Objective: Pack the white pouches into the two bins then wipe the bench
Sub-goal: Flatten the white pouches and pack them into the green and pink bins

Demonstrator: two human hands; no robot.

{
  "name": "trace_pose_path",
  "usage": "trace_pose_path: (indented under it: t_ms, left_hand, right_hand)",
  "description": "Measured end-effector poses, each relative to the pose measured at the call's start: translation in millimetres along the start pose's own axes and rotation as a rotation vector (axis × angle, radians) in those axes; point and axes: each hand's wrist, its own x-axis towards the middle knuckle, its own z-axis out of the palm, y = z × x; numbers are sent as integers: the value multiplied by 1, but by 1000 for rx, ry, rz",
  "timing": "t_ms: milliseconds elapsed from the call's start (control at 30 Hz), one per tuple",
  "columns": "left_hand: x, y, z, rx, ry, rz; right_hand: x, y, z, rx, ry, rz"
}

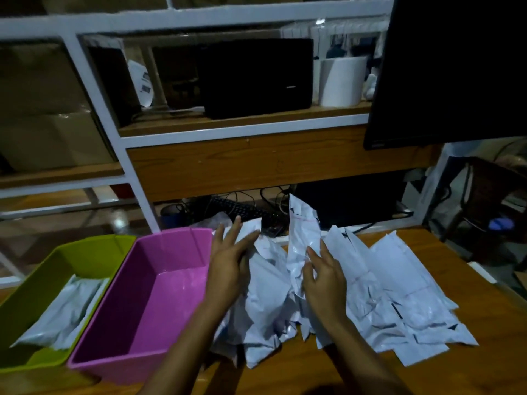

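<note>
A heap of several white pouches (393, 292) covers the wooden bench (470, 366) to the right of two bins. The pink bin (134, 332) holds nothing. The green bin (42, 283) to its left has white pouches (65, 312) inside. My left hand (228, 260) hovers with straight spread fingers over the heap's left side, beside the pink bin. My right hand (322, 272) holds one white pouch (302, 238) upright, thumb on the pouch's near face and fingers to its right.
A black monitor (450, 69) hangs over the bench's right rear. A keyboard and cables (245, 209) lie behind the heap. White-framed shelves (242, 132) with a black box (256, 78) and a white roll (342, 81) rise behind.
</note>
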Motion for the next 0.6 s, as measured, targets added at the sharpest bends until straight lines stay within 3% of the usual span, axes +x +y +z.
trace_pose_path:
  t_ms: [133, 300, 433, 600]
  left_hand:
    - [6, -26, -76, 57, 27, 86]
    - [0, -102, -137, 242, -116, 61]
    - [-5, -162, -141, 352, -268, -12]
    - [3, -222, -113, 503, -587, -56]
  right_hand:
    - [-8, -56, 14, 65, -29, -95]
    - [-22, -127, 61, 85, -165, -201]
    - [-34, -169, 107, -57, -286, -246]
    - [-38, -186, 169, -332, -420, -182]
